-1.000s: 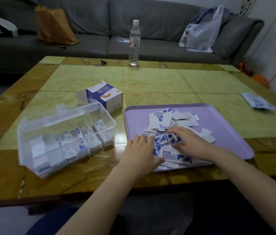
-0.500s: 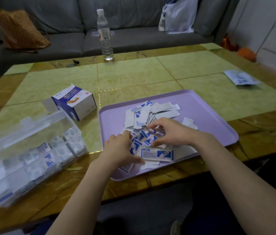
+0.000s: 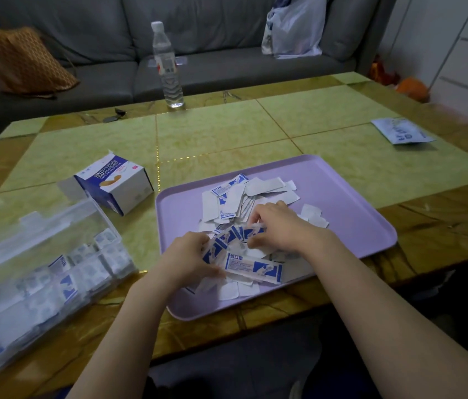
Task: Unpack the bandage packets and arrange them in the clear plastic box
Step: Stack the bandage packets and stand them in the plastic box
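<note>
Two grips on one fan of bandage packets [image 3: 234,236] over the purple tray [image 3: 356,203], left hand [image 3: 189,259] holding, right hand [image 3: 280,226] pinching.

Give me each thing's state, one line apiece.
clear plastic box: lid open, partly filled
bandage carton: end flap open, lying down
water bottle: upright, capped
purple tray: holds loose packets
left hand: grips bandage packets
right hand: pinches bandage packets

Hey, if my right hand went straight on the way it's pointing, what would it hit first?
Probably the loose bandage packets piled on the purple tray, just beyond the right hand, though depth is unclear.
</note>
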A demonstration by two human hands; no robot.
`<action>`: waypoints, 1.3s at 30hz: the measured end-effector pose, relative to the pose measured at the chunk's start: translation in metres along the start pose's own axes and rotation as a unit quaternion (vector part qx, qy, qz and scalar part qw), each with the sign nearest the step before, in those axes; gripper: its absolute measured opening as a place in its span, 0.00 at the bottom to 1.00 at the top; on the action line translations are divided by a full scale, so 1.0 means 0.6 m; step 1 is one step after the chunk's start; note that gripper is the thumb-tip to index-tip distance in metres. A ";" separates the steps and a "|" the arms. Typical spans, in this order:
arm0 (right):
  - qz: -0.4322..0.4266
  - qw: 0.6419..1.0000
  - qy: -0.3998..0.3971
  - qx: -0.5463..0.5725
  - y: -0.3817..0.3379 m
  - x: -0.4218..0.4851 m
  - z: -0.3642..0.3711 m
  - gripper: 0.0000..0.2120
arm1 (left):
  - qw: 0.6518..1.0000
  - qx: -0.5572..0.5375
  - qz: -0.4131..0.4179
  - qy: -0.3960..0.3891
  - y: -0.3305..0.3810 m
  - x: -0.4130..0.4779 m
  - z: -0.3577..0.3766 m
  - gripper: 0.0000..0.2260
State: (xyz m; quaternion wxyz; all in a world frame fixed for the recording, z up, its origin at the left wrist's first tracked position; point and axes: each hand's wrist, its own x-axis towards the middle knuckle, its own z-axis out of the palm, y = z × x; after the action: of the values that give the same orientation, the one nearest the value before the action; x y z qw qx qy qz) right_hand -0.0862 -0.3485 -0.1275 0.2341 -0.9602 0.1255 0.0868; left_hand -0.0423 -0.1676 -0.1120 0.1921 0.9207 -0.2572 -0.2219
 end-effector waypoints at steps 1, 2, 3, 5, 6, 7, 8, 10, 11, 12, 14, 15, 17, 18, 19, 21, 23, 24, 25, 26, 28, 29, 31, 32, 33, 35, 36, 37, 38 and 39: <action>-0.010 1.000 0.005 -0.019 -0.003 -0.002 -0.002 0.14 | 1.000 -0.001 -0.001 0.006 -0.003 0.001 -0.001 0.13; -0.015 0.999 0.009 -0.031 -0.005 -0.003 -0.005 0.12 | 1.000 0.000 -0.002 0.014 -0.006 0.002 -0.002 0.11; -0.018 0.999 0.010 -0.031 -0.007 -0.006 -0.008 0.10 | 1.000 0.000 -0.004 0.022 -0.009 0.002 -0.003 0.11; -0.015 0.999 0.026 -0.034 -0.004 -0.011 -0.009 0.10 | 0.999 0.010 -0.004 0.048 -0.015 0.000 -0.007 0.11; -0.016 0.998 0.046 -0.037 -0.002 -0.012 -0.008 0.11 | 0.997 0.012 -0.002 0.072 -0.018 0.000 -0.009 0.12; -0.020 0.997 0.072 -0.035 0.000 -0.011 -0.008 0.09 | 0.995 0.008 0.000 0.103 -0.022 -0.001 -0.011 0.12; -0.025 0.994 0.103 -0.033 0.002 -0.010 -0.007 0.06 | 0.991 -0.005 0.000 0.137 -0.026 -0.002 -0.015 0.09; -0.037 0.986 0.161 -0.028 0.002 -0.012 -0.008 0.09 | 0.980 -0.037 -0.003 0.194 -0.032 -0.001 -0.019 0.02; -0.048 0.981 0.189 -0.016 -0.001 -0.013 -0.011 0.13 | 0.976 -0.044 -0.004 0.214 -0.034 0.000 -0.021 0.03; -0.066 0.976 0.209 0.010 -0.004 -0.013 -0.013 0.15 | 0.974 -0.044 -0.005 0.224 -0.034 0.000 -0.022 0.05; -0.122 0.961 0.224 0.109 -0.022 -0.026 -0.016 0.12 | 0.971 -0.040 -0.007 0.235 -0.034 -0.002 -0.021 0.05; -0.151 0.952 0.212 0.159 -0.031 -0.034 -0.016 0.09 | 0.971 -0.039 -0.007 0.236 -0.033 -0.002 -0.019 0.05; -0.189 0.948 0.172 0.187 -0.049 -0.048 -0.012 0.05 | 0.972 -0.043 0.000 0.233 -0.033 -0.003 -0.016 0.03; -0.201 0.952 0.158 0.170 -0.056 -0.051 -0.007 0.04 | 0.972 -0.047 0.005 0.230 -0.034 -0.003 -0.015 0.03; -0.217 0.954 0.152 0.139 -0.062 -0.054 -0.002 0.04 | 0.973 -0.051 0.008 0.226 -0.033 -0.005 -0.013 0.03; -0.257 0.951 0.160 0.063 -0.070 -0.054 0.012 0.03 | 0.975 -0.059 0.017 0.212 -0.032 -0.006 -0.010 0.03; -0.278 0.947 0.162 0.012 -0.074 -0.050 0.023 0.06 | 0.978 -0.062 0.038 0.194 -0.027 -0.009 -0.007 0.05; -0.268 0.950 0.163 0.008 -0.076 -0.049 0.027 0.08 | 0.979 -0.065 0.050 0.185 -0.025 -0.010 -0.005 0.06; -0.253 0.953 0.165 0.013 -0.077 -0.048 0.030 0.11 | 0.980 -0.070 0.059 0.175 -0.022 -0.010 -0.004 0.07; -0.238 0.956 0.171 0.021 -0.078 -0.046 0.032 0.14 | 0.981 -0.073 0.068 0.167 -0.021 -0.011 -0.003 0.08; -0.217 0.958 0.186 0.037 -0.080 -0.044 0.037 0.17 | 0.983 -0.062 0.081 0.150 -0.019 -0.015 0.000 0.06; -0.213 0.957 0.192 0.045 -0.081 -0.044 0.040 0.19 | 0.985 -0.050 0.086 0.143 -0.020 -0.016 0.002 0.04; -0.208 0.956 0.204 0.033 -0.083 -0.040 0.044 0.24 | 0.986 -0.010 0.093 0.137 -0.024 -0.019 0.007 0.01; -0.205 0.956 0.211 0.009 -0.084 -0.038 0.046 0.24 | 0.986 0.017 0.092 0.136 -0.026 -0.019 0.009 0.01; -0.201 0.955 0.217 -0.016 -0.085 -0.036 0.048 0.22 | 0.985 0.046 0.091 0.138 -0.028 -0.020 0.011 0.02; -0.188 0.949 0.249 -0.053 -0.086 -0.031 0.055 0.16 | 0.982 0.085 0.089 0.145 -0.031 -0.020 0.011 0.04; -0.181 0.946 0.262 -0.062 -0.087 -0.029 0.056 0.14 | 0.980 0.099 0.088 0.151 -0.031 -0.020 0.010 0.04; -0.180 0.942 0.273 -0.069 -0.089 -0.028 0.056 0.13 | 0.978 0.115 0.084 0.156 -0.031 -0.020 0.009 0.04; -0.181 0.944 0.267 -0.073 -0.091 -0.028 0.054 0.12 | 0.976 0.128 0.081 0.159 -0.031 -0.020 0.008 0.03; -0.180 0.946 0.256 -0.083 -0.091 -0.028 0.053 0.11 | 0.976 0.128 0.075 0.160 -0.032 -0.019 0.007 0.03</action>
State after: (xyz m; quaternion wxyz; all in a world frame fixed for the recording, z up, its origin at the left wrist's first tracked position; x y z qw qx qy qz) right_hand -0.0902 -0.2832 -0.1278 0.1248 -0.9727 -0.0019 -0.1955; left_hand -0.0459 -0.1468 -0.1210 0.1274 0.9393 -0.3179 -0.0218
